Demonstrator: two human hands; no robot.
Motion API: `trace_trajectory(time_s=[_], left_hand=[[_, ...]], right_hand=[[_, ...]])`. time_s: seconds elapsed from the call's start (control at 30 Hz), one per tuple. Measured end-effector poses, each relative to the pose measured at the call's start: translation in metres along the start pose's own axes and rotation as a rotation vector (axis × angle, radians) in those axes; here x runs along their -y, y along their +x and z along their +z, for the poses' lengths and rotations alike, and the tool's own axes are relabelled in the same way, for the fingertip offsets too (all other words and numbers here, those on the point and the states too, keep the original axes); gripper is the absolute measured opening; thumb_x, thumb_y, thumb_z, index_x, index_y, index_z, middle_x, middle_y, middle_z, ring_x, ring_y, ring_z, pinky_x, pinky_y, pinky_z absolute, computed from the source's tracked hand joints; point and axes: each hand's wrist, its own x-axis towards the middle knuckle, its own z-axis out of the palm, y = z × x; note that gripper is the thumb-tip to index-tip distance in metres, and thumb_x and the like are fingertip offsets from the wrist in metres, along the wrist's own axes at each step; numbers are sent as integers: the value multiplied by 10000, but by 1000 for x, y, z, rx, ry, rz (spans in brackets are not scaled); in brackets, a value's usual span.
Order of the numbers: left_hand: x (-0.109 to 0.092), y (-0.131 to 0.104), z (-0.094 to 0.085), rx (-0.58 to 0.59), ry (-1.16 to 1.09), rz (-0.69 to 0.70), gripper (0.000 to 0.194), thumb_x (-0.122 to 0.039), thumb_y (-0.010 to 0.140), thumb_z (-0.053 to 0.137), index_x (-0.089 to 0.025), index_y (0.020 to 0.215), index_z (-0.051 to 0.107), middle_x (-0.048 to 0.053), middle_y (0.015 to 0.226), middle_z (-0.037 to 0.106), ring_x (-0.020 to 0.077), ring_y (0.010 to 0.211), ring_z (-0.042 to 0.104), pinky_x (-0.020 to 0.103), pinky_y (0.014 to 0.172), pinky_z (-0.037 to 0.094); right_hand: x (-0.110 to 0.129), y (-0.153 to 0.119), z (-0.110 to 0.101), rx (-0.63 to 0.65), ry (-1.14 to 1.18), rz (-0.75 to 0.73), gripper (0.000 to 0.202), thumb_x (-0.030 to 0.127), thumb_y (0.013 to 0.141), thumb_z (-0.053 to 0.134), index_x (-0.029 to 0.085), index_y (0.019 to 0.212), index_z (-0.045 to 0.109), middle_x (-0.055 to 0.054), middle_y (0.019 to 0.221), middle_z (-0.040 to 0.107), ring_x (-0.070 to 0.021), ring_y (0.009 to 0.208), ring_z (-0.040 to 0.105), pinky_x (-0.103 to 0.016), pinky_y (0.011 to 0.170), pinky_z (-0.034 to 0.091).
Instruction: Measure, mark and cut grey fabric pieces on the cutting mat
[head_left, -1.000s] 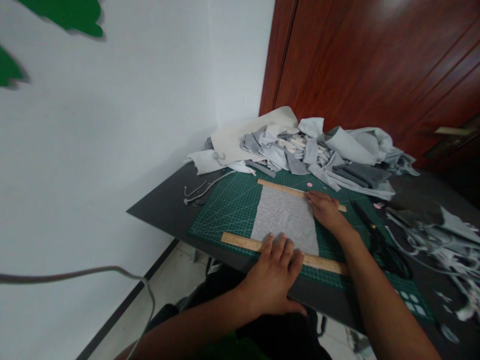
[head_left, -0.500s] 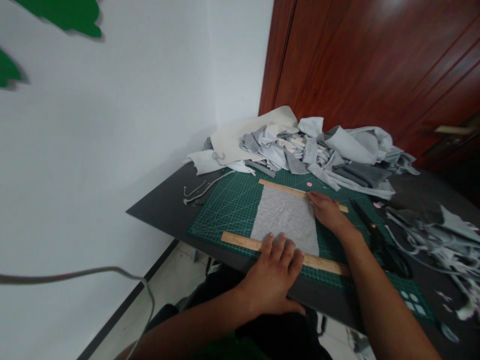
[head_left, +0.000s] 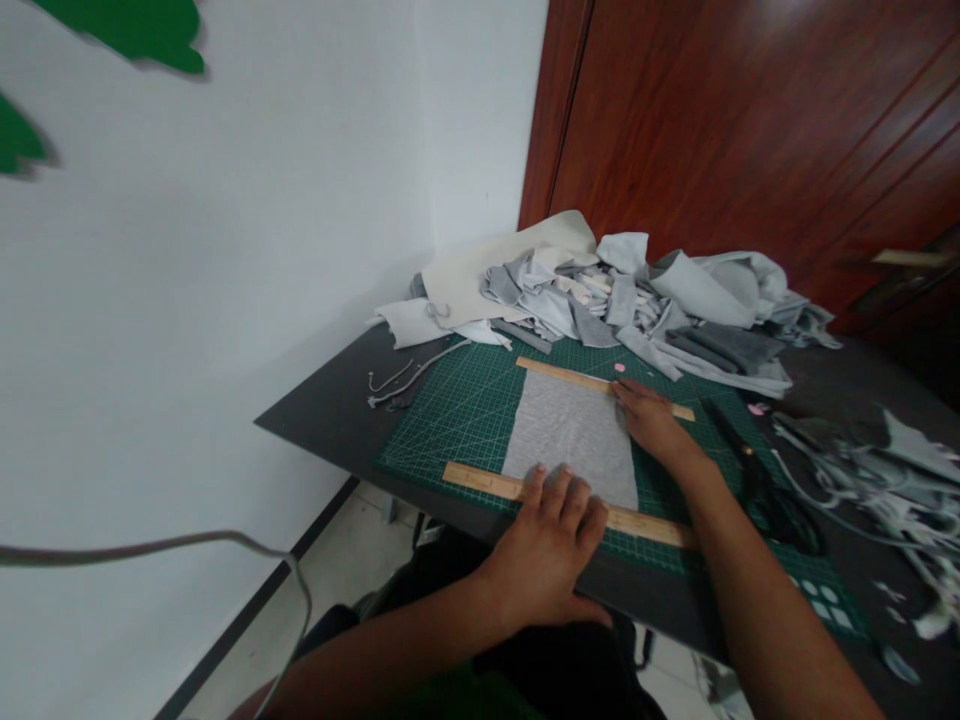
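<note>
A piece of light grey fabric (head_left: 571, 430) lies flat on a green cutting mat (head_left: 450, 410). One wooden ruler (head_left: 480, 480) crosses its near edge, and another wooden ruler (head_left: 559, 374) lies along its far edge. My left hand (head_left: 551, 545) rests on the near ruler with its fingers spread flat and its thumb towards the table's front edge. At the far ruler, my right hand (head_left: 656, 425) has its fingers closed together over the wood near the fabric's far right corner. Black-handled scissors (head_left: 765, 490) lie right of my right forearm.
Grey and white fabric scraps (head_left: 585, 290) are heaped at the back against the door (head_left: 712, 130). More scraps and cords (head_left: 885, 490) pile up on the right. Loose cords (head_left: 409, 385) lie on the left of the dark table (head_left: 322, 400). A pink piece (head_left: 619, 367) sits behind the far ruler.
My right hand and the far ruler have shifted very slightly to the left. My left hand and the near ruler stay in place.
</note>
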Motion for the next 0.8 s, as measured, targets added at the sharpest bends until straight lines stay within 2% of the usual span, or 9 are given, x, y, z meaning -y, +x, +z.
trace_trajectory(time_s=[0.17, 0.27, 0.33, 0.47, 0.6, 0.8], left_hand=[[0, 0, 0, -10, 4, -7, 1110, -899, 793, 500, -98, 1551, 371, 228, 1568, 418, 444, 1498, 275, 624, 1237, 92], [0, 0, 0, -10, 5, -3, 1105, -901, 800, 484, -101, 1552, 367, 230, 1569, 417, 444, 1494, 282, 625, 1236, 88], [0, 0, 0, -9, 7, -2, 1101, -899, 802, 485, -104, 1554, 365, 229, 1571, 416, 440, 1498, 276, 621, 1238, 82], [0, 0, -1, -6, 11, -8, 1095, -909, 811, 445, -105, 1551, 371, 225, 1569, 421, 434, 1505, 269, 615, 1240, 74], [-1, 0, -1, -11, 13, -3, 1091, -911, 822, 412, -98, 1549, 374, 228, 1566, 418, 437, 1500, 278, 615, 1239, 72], [0, 0, 1, -10, 28, 3, 1107, -913, 802, 453, -99, 1548, 373, 231, 1565, 419, 450, 1491, 283, 631, 1230, 88]], right_hand=[[-2, -1, -2, 16, 17, -7, 468, 201, 999, 378, 195, 1393, 630, -167, 1476, 602, -311, 1341, 579, -522, 1068, 485], [-1, -2, -6, -6, 41, -13, 483, 250, 1026, 353, 134, 1439, 574, -201, 1496, 573, -313, 1374, 548, -516, 1085, 475], [-1, -4, -12, -28, 4, 42, 491, 276, 1033, 354, 106, 1448, 554, -226, 1503, 556, -341, 1378, 538, -547, 1082, 464], [-5, -11, -29, -6, -92, 181, 429, 293, 1002, 436, 165, 1365, 625, -198, 1386, 657, -384, 1249, 620, -607, 1023, 468], [-13, -15, -37, 20, -48, 199, 345, 255, 974, 462, 198, 1187, 727, -154, 1278, 723, -348, 1162, 666, -515, 965, 517], [-14, -11, -30, -20, -7, 154, 388, 190, 976, 426, 196, 1204, 739, -132, 1255, 734, -288, 1171, 665, -416, 990, 512]])
